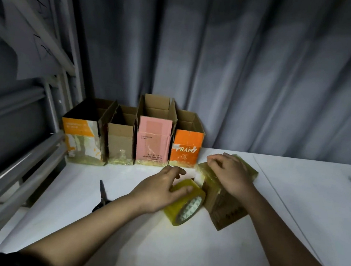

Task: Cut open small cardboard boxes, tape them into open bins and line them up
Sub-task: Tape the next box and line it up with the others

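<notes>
Left hand [159,189] gripped the tape roll [185,205], fingers curled over its top rim, thumb toward the bins. Roll stood on edge on the table [114,235], its core hole facing the camera and a bit right, touching the box [222,193] just right of the fingers. Right hand [229,171] lay on top of the box, fingers bent and close together, tips pressing down at its far-left top corner; could not tell if they pinched a tape end. Box lay on its side, brown, top glossy with yellowish tape, long axis running from near the camera away toward the back, slightly right. Beyond both hands' fingertips four open bins stood in a row against the curtain [242,75], openings up, touching side by side: white-orange bin [82,139], plain brown bin [119,144], taller pink bin [153,141], orange bin [187,147] nearest the right fingertips. Scissors [103,194] lay left of the left wrist, blades pointing away, handles hidden under the forearm.
</notes>
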